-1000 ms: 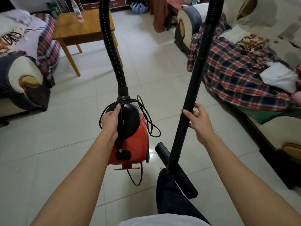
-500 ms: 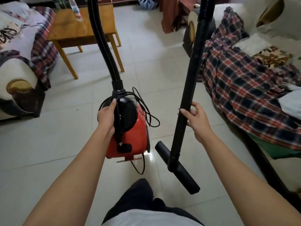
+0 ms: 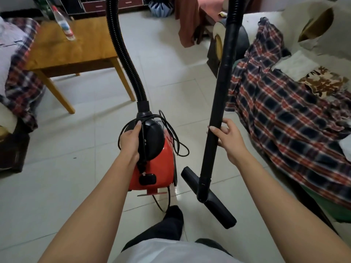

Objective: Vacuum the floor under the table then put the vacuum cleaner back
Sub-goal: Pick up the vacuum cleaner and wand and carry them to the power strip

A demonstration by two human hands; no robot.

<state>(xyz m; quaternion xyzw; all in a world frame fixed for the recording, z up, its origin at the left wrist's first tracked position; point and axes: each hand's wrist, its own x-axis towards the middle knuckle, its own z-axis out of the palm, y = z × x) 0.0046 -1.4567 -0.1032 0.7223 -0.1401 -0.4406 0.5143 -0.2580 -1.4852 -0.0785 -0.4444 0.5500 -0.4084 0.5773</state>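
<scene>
A red and black vacuum cleaner (image 3: 159, 166) hangs just above the tiled floor in front of me, with my left hand (image 3: 131, 141) gripping its black top handle and a loop of its cord. Its ribbed black hose (image 3: 123, 52) rises out of the top of the view. My right hand (image 3: 228, 137) holds the long black wand (image 3: 220, 88) upright, fingers loosely wrapped; the flat floor nozzle (image 3: 210, 198) hangs at its lower end. The wooden table (image 3: 62, 46) stands ahead at the upper left.
A clear plastic bottle (image 3: 63, 23) stands on the table. A sofa with a plaid blanket (image 3: 288, 114) fills the right side. An armchair with a plaid cover (image 3: 13, 76) stands left of the table. Dark drawers (image 3: 114, 4) and hanging cloth line the far wall.
I have stepped forward: the table and sofa are closer and larger in view. Both hands keep the same hold on the vacuum cleaner and the wand.
</scene>
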